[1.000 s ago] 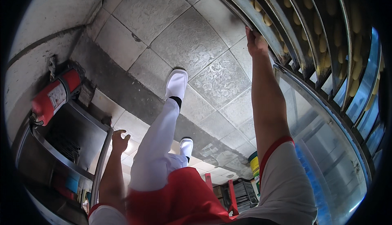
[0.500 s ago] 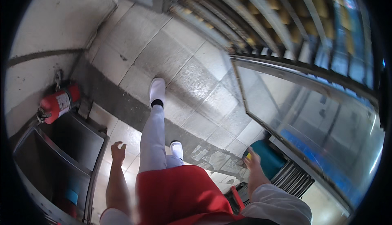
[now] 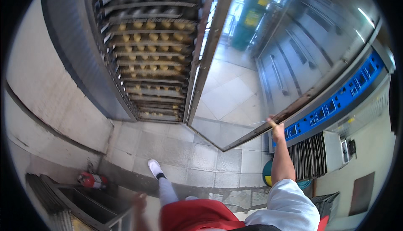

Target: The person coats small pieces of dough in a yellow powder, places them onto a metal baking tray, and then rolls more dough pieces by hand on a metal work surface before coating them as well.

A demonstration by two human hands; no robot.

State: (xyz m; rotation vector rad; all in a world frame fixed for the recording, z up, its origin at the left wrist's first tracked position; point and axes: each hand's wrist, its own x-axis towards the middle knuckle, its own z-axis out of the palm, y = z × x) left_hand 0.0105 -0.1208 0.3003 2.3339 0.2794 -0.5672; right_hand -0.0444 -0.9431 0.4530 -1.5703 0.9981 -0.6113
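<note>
Glass door (image 3: 254, 84) stood ajar, upper middle to right of the frame. Its long free edge ran diagonally from a corner just below centre toward the upper right. Key relation: door lay ahead and to the right of the body, so the right hand (image 3: 276, 131) was nearer, arm extended, closed on that edge in its lower half as framed. Left hand (image 3: 140, 200) was low, left of centre, well apart from the door; too blurred to tell its fingers. Hands apart. Tray rack (image 3: 153, 67) stood upper left of centre, to the left of the door, lower-middle tiers carrying rows of yellowish pieces. Blue control panel (image 3: 321, 114) ran along the right, beyond the door edge; stacked trays (image 3: 308, 157) below it. Red extinguisher (image 3: 93, 180), lower left.
</note>
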